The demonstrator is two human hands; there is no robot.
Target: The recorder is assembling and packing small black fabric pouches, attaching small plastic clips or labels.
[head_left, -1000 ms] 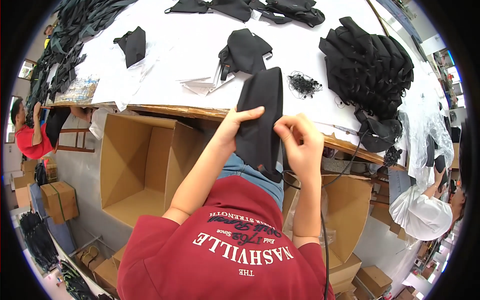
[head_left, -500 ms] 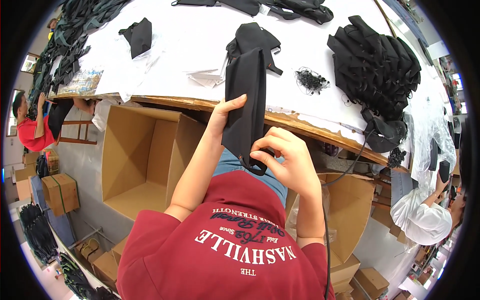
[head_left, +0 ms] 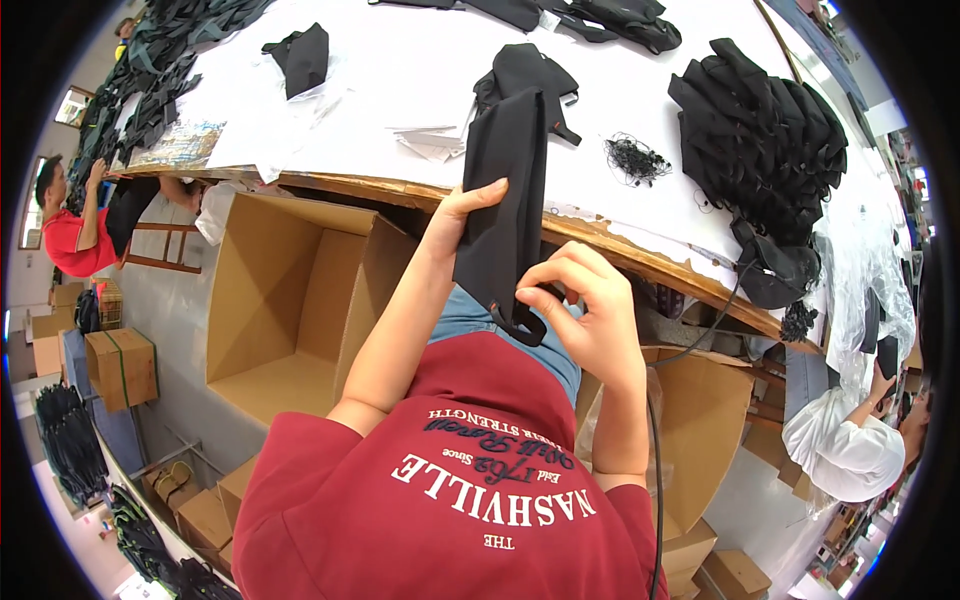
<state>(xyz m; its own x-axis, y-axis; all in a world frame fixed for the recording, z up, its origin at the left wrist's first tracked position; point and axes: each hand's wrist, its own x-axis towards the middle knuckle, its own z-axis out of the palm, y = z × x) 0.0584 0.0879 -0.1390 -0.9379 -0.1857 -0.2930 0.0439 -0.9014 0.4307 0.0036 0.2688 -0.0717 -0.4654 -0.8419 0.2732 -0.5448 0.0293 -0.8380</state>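
Observation:
A folded black fabric piece (head_left: 503, 190) stands lengthwise in front of my body, its far end over the table edge. My left hand (head_left: 455, 225) grips its left side, thumb lying across the front. At the lower right edge, the fingertips of my right hand (head_left: 590, 315) are pinched together on the fabric. A dark bit shows between those fingers. From the bottom of the piece hangs a black strap loop (head_left: 522, 328), with a small orange tag beside it. Just beyond the far end, another black fabric piece (head_left: 525, 75) lies on the white table (head_left: 400, 70).
A pile of black pieces (head_left: 760, 140) and a tangle of black cords (head_left: 637, 160) lie on the right. White papers (head_left: 430, 140) are at left. Below the table edge stand open cardboard boxes (head_left: 290, 300) (head_left: 700, 430). People work at far left (head_left: 75, 235) and right (head_left: 840, 445).
The whole view has shifted slightly, so the table and its contents appear a little further right. Both hands keep their hold; the right fingers have moved slightly at the fabric's edge.

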